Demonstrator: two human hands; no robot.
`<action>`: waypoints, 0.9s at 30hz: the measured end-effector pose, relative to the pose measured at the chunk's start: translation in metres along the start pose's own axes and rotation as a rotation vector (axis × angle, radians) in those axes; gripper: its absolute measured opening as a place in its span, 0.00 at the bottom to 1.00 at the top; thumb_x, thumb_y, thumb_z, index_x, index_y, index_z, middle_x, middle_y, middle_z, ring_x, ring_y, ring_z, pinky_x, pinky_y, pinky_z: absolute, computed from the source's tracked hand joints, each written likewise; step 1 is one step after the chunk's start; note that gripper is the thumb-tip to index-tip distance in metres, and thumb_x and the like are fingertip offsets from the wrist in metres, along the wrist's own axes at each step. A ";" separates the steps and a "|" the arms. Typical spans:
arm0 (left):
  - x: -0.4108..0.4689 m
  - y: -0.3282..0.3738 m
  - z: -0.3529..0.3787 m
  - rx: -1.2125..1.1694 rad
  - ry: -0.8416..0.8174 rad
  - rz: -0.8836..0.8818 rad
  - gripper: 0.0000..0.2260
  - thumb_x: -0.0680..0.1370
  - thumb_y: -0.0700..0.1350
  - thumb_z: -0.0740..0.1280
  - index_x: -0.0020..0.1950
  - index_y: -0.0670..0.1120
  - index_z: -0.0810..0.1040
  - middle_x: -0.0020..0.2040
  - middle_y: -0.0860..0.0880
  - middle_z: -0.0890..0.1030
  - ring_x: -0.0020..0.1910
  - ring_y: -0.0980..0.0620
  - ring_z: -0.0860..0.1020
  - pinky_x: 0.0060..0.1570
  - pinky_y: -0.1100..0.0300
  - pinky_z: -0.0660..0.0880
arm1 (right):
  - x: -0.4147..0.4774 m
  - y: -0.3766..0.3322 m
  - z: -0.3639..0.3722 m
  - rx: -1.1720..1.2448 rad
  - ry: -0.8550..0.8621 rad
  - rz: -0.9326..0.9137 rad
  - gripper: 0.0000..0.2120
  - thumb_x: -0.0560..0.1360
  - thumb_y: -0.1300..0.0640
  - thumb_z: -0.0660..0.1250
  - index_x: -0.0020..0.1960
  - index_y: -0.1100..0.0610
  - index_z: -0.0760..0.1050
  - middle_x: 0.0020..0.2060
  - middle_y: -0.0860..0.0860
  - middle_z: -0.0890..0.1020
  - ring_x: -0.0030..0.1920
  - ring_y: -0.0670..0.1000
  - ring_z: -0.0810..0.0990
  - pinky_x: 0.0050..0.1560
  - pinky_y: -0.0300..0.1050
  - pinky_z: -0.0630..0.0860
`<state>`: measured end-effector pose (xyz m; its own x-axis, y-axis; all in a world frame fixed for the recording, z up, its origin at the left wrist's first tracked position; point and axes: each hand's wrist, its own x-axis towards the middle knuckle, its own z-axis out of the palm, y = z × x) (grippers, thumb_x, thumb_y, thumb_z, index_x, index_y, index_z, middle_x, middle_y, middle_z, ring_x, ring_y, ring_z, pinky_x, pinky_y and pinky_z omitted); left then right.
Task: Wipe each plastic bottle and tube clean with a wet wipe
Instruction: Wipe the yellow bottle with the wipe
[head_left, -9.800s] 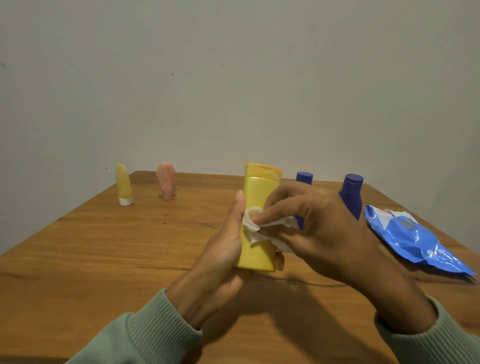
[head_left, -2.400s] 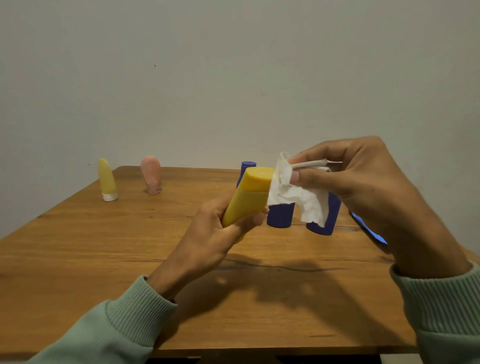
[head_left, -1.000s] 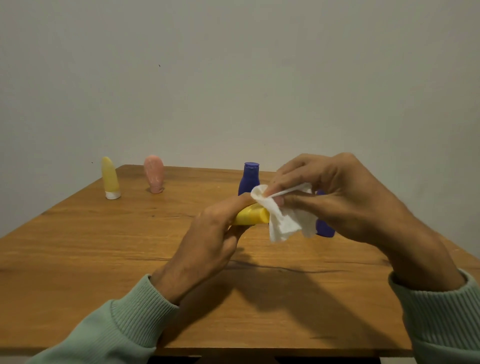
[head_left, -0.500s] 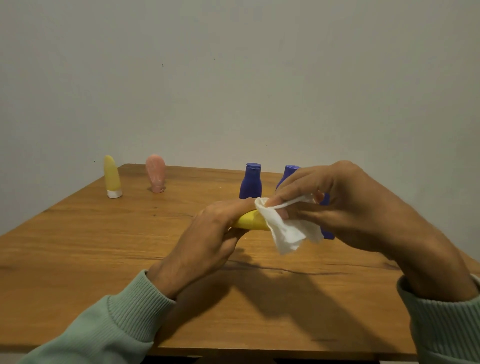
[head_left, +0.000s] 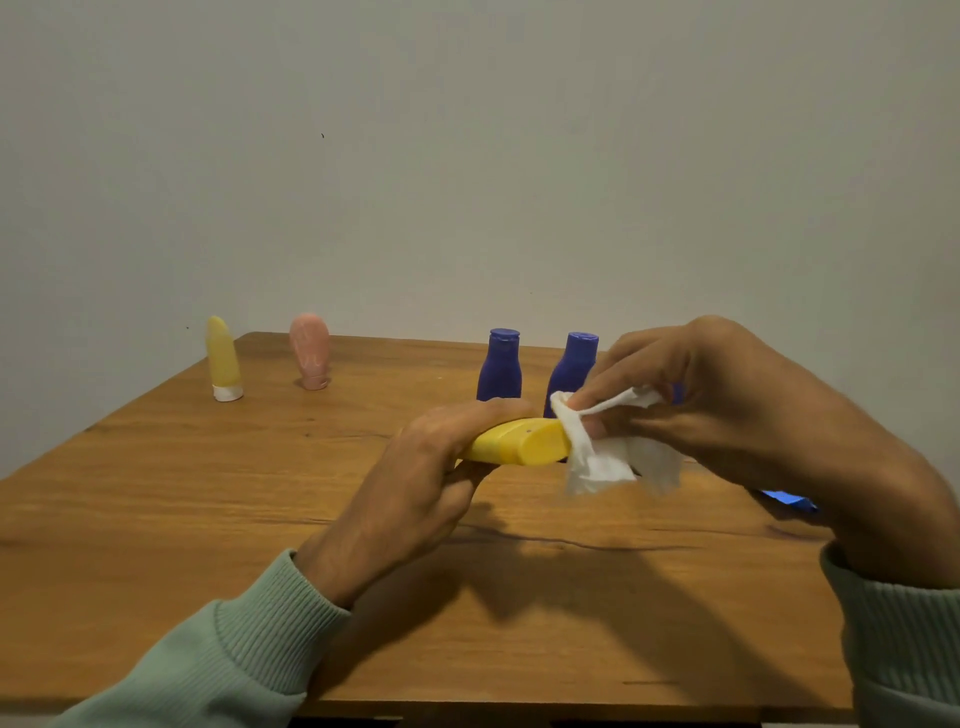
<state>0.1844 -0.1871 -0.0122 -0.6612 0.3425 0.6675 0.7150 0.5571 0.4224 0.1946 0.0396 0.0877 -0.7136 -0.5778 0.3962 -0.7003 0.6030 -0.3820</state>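
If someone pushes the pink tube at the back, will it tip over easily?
Probably yes: the pink tube stands upright on its narrow cap and is wider above. It looks like soft plastic, so it is likely light and squeezable.

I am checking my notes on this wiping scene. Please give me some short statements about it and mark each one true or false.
1. The left hand holds the yellow bottle tipped on its side above the table. True.
2. The right hand pinches the wet wipe at the bottle's end. True.
3. Both blue bottles lie flat. False: they stand upright, caps on top.
4. The pink tube stands left of the yellow tube. False: it stands to its right.
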 end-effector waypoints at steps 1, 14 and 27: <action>0.000 -0.001 0.000 -0.017 0.010 -0.003 0.21 0.76 0.42 0.64 0.66 0.60 0.70 0.59 0.60 0.78 0.60 0.60 0.75 0.57 0.62 0.74 | -0.001 0.002 -0.002 -0.019 0.020 0.012 0.09 0.68 0.52 0.71 0.48 0.45 0.83 0.46 0.41 0.81 0.47 0.43 0.78 0.42 0.40 0.76; -0.003 -0.002 0.001 -0.010 -0.026 -0.032 0.12 0.76 0.47 0.62 0.56 0.61 0.73 0.53 0.61 0.78 0.53 0.62 0.76 0.51 0.59 0.74 | 0.005 -0.018 0.017 0.014 -0.066 -0.130 0.13 0.70 0.52 0.70 0.54 0.45 0.81 0.49 0.37 0.78 0.51 0.36 0.74 0.46 0.32 0.73; 0.000 0.009 0.000 -0.109 -0.015 -0.097 0.14 0.75 0.43 0.63 0.54 0.62 0.76 0.53 0.66 0.78 0.54 0.64 0.76 0.51 0.67 0.72 | 0.006 -0.015 0.016 0.070 0.026 -0.125 0.12 0.69 0.52 0.70 0.52 0.47 0.82 0.48 0.40 0.79 0.50 0.40 0.76 0.44 0.37 0.76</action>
<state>0.1911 -0.1820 -0.0087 -0.7309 0.3034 0.6114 0.6678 0.5028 0.5488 0.2009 0.0182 0.0823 -0.6208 -0.6311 0.4652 -0.7838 0.4869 -0.3855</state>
